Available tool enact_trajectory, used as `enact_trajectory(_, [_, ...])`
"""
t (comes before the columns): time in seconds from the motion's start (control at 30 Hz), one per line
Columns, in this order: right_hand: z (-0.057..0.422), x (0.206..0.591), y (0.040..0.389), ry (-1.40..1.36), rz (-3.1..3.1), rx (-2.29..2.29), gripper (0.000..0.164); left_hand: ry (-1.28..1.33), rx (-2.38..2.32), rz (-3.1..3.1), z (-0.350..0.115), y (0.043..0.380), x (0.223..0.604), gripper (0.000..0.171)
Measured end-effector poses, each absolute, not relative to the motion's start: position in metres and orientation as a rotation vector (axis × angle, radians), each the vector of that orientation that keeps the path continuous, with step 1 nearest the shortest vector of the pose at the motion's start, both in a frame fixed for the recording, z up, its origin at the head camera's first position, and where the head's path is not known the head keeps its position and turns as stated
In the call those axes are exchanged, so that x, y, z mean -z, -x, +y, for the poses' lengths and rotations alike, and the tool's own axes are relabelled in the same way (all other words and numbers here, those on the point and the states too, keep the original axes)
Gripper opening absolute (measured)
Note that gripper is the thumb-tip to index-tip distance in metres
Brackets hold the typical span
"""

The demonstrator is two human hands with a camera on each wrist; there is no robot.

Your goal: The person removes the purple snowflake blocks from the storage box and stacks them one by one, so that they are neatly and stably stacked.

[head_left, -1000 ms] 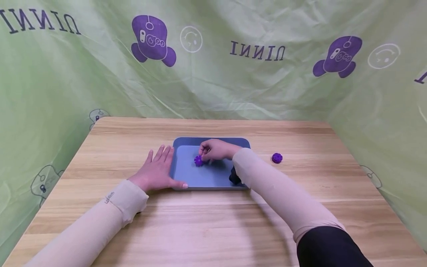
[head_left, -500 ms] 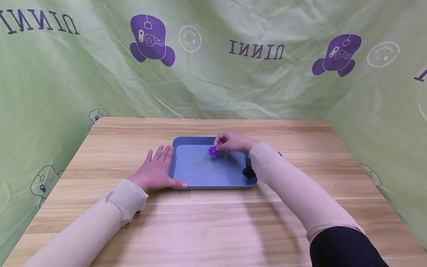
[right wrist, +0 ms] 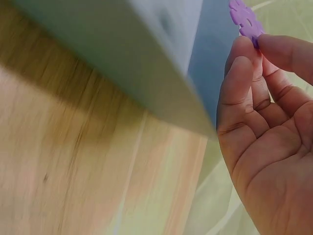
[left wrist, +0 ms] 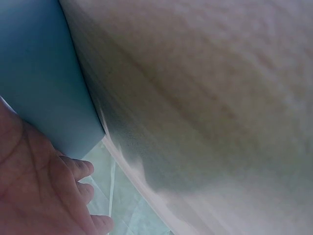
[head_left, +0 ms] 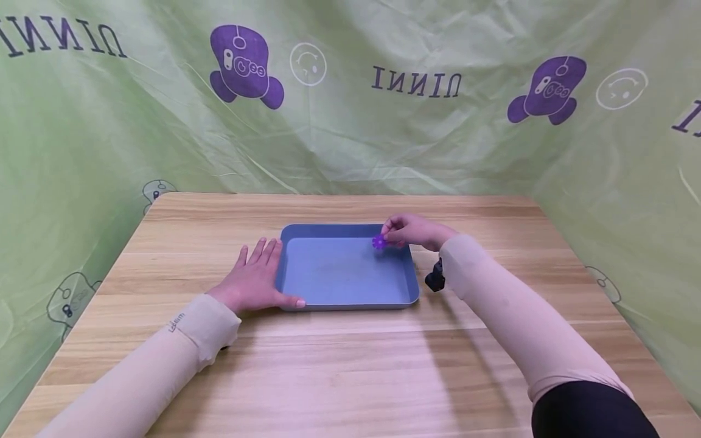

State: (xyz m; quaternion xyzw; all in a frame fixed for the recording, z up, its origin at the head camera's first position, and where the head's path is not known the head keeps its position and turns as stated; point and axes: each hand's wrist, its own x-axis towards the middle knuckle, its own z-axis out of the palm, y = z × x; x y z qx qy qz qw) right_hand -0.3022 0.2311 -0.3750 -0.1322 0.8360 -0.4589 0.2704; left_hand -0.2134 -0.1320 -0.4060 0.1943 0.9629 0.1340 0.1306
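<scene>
Between thumb and fingertips, my right hand [head_left: 413, 232] pinches a purple disc with a notched, flower-like edge [head_left: 379, 242]. It is held over the far right corner of a shallow blue tray [head_left: 345, 274]. The right wrist view shows the same notched disc [right wrist: 246, 20] at the fingertips, above the tray's wall [right wrist: 166, 83]. My left hand [head_left: 257, 277] lies against the tray's left side, fingers straight and spread, thumb along the near left corner. In the left wrist view its palm [left wrist: 34, 181] is beside the tray's outer wall [left wrist: 49, 73].
The tray stands on a wood-grain table [head_left: 339, 371]. A green printed curtain [head_left: 350, 140] hangs behind it and along both sides. A small black device [head_left: 435, 277] is at my right wrist, just right of the tray.
My right hand has carried the purple disc right and toward the back, from the tray's middle to its far right corner. The purple discs on the right have become hidden behind my arm. Left hand stays put.
</scene>
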Motion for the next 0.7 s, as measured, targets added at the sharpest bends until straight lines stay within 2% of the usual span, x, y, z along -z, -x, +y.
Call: enact_trajectory(0.7, [0.292, 0.382, 0.299, 0.244, 2.208, 1.388, 0.017, -0.561, -0.397, 2.796, -0.133, 0.215, 0.408, 0.144])
